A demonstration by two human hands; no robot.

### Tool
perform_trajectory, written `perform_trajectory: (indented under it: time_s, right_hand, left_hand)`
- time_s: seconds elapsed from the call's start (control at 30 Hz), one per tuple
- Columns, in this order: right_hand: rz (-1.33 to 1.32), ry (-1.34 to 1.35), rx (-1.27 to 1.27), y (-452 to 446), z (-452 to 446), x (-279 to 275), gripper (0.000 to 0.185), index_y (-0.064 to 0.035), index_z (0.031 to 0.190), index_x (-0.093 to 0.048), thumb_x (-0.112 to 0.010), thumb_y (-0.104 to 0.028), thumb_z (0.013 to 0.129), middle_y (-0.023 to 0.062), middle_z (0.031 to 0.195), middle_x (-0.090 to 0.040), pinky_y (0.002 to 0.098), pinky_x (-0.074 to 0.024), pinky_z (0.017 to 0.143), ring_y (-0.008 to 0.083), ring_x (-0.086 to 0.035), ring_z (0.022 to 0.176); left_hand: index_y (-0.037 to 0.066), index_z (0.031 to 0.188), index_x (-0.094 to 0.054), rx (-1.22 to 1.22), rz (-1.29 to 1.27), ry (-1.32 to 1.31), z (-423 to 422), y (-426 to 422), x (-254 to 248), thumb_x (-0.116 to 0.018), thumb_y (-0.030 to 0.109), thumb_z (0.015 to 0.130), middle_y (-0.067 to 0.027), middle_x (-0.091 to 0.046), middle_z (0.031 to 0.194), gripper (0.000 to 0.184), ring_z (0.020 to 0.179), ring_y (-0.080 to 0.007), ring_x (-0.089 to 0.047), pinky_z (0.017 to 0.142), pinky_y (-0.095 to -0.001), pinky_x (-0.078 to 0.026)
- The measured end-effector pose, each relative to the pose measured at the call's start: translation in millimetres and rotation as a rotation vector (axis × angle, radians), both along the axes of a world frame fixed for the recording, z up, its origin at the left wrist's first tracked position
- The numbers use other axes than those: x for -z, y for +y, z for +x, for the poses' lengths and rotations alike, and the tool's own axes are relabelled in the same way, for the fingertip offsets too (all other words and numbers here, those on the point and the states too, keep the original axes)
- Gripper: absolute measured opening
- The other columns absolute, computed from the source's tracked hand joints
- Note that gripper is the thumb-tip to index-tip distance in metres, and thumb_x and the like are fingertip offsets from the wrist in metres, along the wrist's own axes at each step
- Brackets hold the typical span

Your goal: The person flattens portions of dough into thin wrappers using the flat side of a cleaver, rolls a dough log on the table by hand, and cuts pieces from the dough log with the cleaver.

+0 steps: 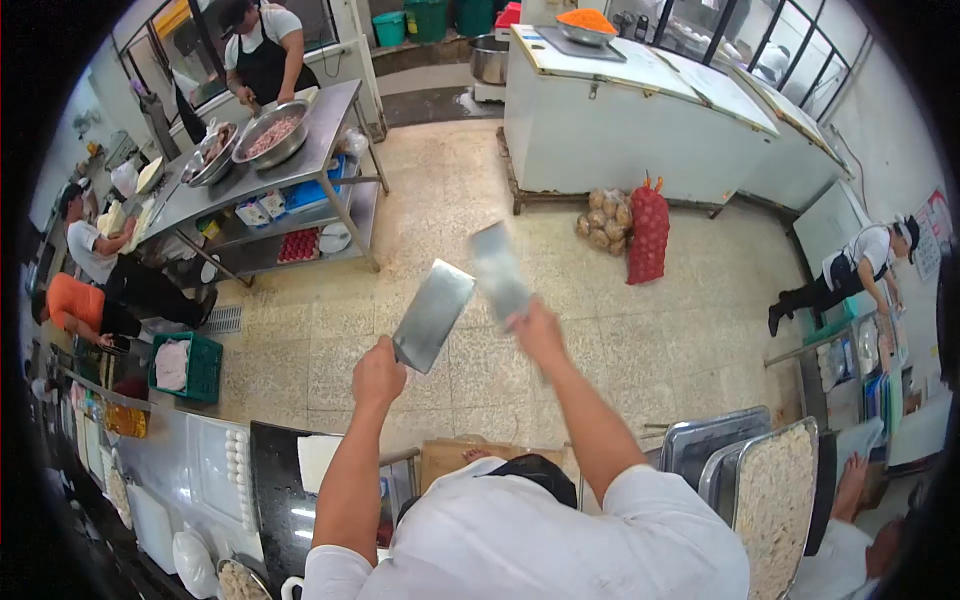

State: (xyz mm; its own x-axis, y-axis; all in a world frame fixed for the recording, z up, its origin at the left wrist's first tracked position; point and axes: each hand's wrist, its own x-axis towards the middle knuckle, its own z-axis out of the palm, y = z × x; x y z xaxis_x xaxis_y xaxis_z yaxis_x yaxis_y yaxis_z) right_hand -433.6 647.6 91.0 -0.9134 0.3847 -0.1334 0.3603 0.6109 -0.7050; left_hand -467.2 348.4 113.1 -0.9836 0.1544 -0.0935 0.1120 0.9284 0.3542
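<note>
My left hand (379, 374) is closed around the handle of a cleaver (435, 316), its wide metal blade tilted up and to the right. My right hand (538, 330) grips a second cleaver (498, 272), whose blade leans up and to the left and is blurred by motion. Both blades are held up in front of me over the tiled floor (420, 190), close together at their upper ends. Whether they touch, I cannot tell. The two handles are mostly hidden in my fingers.
A steel table (335, 105) holds a bowl of meat (270, 134), with a co-worker behind it. White chest freezers (610, 130) stand ahead, a red net sack (648, 235) before them. A green crate (205, 368) sits left. Metal trays (715, 430) are near my right side.
</note>
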Motion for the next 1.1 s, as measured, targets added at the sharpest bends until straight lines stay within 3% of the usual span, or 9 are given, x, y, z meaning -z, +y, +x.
perform_trajectory:
  time_s: [0.17,0.33,0.47,0.57,0.63,0.7,0.83,0.9,1.1]
  right_hand:
    - [-0.260,0.169,0.165,24,9,-17,0.031,0.0013,0.112,-0.062,-0.072,-0.018,0.090,0.0231,0.102,-0.073,0.0466,-0.0542,0.085,0.0400,-0.070,0.098]
    - [-0.199,-0.007,-0.331,-47,46,-27,0.035,-0.0005,0.111,-0.061,-0.073,-0.026,0.090,0.0250,0.101,-0.071,0.0478,-0.0538,0.083,0.0423,-0.069,0.096]
    - [-0.038,0.004,-0.054,-14,10,11,0.038,-0.0019,0.115,-0.060,-0.073,-0.027,0.089,0.0254,0.100,-0.071,0.0481,-0.0532,0.083,0.0434,-0.069,0.096]
    - [-0.211,0.206,-0.031,22,3,23,0.032,-0.0016,0.115,-0.059,-0.071,-0.020,0.091,0.0186,0.089,-0.070,0.0436,-0.0548,0.068,0.0327,-0.070,0.076]
    - [-0.665,0.088,-0.007,8,14,-10,0.024,-0.0023,0.110,-0.060,-0.070,-0.014,0.092,0.0092,0.079,-0.065,0.0332,-0.0486,0.050,0.0175,-0.059,0.055]
    - [-0.770,0.041,-0.093,-22,24,-22,0.021,-0.0027,0.109,-0.060,-0.069,-0.012,0.092,0.0063,0.078,-0.062,0.0295,-0.0442,0.046,0.0133,-0.053,0.050]
    - [-0.824,-0.108,-0.293,-64,11,-19,0.019,-0.0020,0.107,-0.059,-0.068,-0.011,0.093,0.0042,0.076,-0.059,0.0282,-0.0427,0.044,0.0114,-0.050,0.047]
    - [-0.783,-0.172,-0.344,-80,5,-20,0.019,-0.0018,0.107,-0.059,-0.068,-0.011,0.094,0.0042,0.076,-0.059,0.0287,-0.0432,0.044,0.0115,-0.050,0.048]
    - [-0.493,-0.243,-0.595,-106,-5,-32,0.019,-0.0021,0.108,-0.059,-0.068,-0.012,0.094,0.0036,0.073,-0.057,0.0301,-0.0457,0.045,0.0116,-0.052,0.050]
  left_hand:
    - [0.002,0.104,-0.056,-0.128,0.012,0.006,4,-8,-15,-0.061,0.007,0.085,-0.0271,-0.071,0.095,0.020,0.091,-0.0475,-0.069,0.080,-0.0575,-0.054]
    - [0.003,0.102,-0.056,-0.062,-0.069,0.034,7,-7,-21,-0.062,0.007,0.085,-0.0269,-0.071,0.094,0.019,0.093,-0.0472,-0.069,0.079,-0.0573,-0.054]
    - [0.004,0.105,-0.057,0.056,-0.065,0.023,25,-37,-1,-0.061,0.008,0.086,-0.0285,-0.070,0.094,0.019,0.093,-0.0490,-0.068,0.077,-0.0552,-0.055]
    - [0.004,0.111,-0.060,0.057,0.347,0.031,43,-71,29,-0.062,0.011,0.089,-0.0251,-0.072,0.095,0.023,0.075,-0.0384,-0.072,0.065,-0.0447,-0.056]
    - [0.004,0.113,-0.065,-0.249,0.933,-0.604,65,-66,9,-0.062,0.017,0.093,-0.0161,-0.073,0.092,0.024,0.057,-0.0209,-0.064,0.054,-0.0331,-0.052]
    - [0.002,0.108,-0.068,-0.344,1.163,-0.836,70,-65,10,-0.064,0.021,0.094,-0.0070,-0.069,0.088,0.023,0.052,-0.0095,-0.053,0.049,-0.0278,-0.047]
    - [0.007,0.124,-0.068,-0.262,1.126,-0.802,88,-67,15,-0.064,0.020,0.094,-0.0034,-0.063,0.079,0.033,0.052,-0.0117,-0.056,0.048,-0.0273,-0.047]
    - [0.004,0.102,-0.068,-0.181,1.139,-0.858,99,-70,8,-0.068,0.020,0.090,-0.0047,-0.064,0.078,0.020,0.052,-0.0126,-0.058,0.048,-0.0282,-0.048]
    - [0.004,0.089,-0.067,-0.255,1.187,-0.817,134,-90,25,-0.072,0.018,0.086,-0.0049,-0.065,0.076,0.015,0.055,-0.0130,-0.060,0.051,-0.0284,-0.050]
